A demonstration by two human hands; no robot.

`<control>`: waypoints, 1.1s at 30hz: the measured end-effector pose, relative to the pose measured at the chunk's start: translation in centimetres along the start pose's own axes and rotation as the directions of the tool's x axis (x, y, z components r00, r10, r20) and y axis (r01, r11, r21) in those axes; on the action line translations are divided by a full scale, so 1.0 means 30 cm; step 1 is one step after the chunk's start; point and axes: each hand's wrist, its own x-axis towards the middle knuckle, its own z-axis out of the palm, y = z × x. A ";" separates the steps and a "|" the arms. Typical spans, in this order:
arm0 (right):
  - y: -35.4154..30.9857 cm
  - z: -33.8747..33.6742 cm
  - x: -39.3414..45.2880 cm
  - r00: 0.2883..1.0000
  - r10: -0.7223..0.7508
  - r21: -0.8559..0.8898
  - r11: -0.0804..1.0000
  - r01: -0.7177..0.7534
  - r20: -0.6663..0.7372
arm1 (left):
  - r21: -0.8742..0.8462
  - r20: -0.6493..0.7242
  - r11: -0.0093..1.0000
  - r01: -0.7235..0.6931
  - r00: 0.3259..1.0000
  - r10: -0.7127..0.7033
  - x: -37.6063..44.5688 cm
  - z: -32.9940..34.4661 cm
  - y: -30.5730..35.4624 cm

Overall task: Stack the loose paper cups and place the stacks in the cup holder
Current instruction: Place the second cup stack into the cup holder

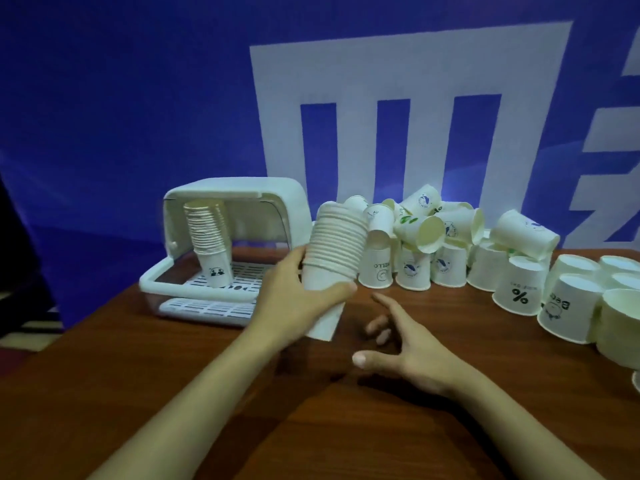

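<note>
My left hand (298,299) grips a tall stack of white paper cups (336,247), tilted, rims up, just right of the cup holder (239,216). The white holder stands at the back left with its lid raised, and one stack of cups (209,240) leans inside on its slatted tray. My right hand (405,344) hovers over the table below the held stack, fingers spread, holding nothing. Loose paper cups (436,233) lie heaped behind it, and several more stand upside down (519,289) to the right.
The brown wooden table (207,393) stretches toward me. A blue banner with white shapes (398,116) hangs close behind the cups. More nested cups (620,323) crowd the right edge.
</note>
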 end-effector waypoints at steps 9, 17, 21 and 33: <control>-0.019 0.000 -0.002 0.999 -0.016 -0.070 0.997 0.018 0.028 | 0.794 -0.118 0.539 0.280 0.942 -0.315 0.157 -0.398 -0.072; -0.011 -0.012 -0.022 1.000 -0.006 -0.002 1.000 0.006 0.019 | 0.124 -0.003 0.847 0.517 0.854 -0.521 0.343 -0.337 -0.223; -0.006 -0.012 -0.020 1.000 -0.015 0.019 1.000 0.015 0.011 | -0.038 -0.062 0.880 0.474 0.877 -0.476 0.381 -0.283 -0.277; 0.017 -0.014 -0.002 1.000 -0.014 0.090 0.996 0.016 -0.018 | 0.047 -0.128 0.893 0.448 0.889 -0.439 0.406 -0.214 -0.356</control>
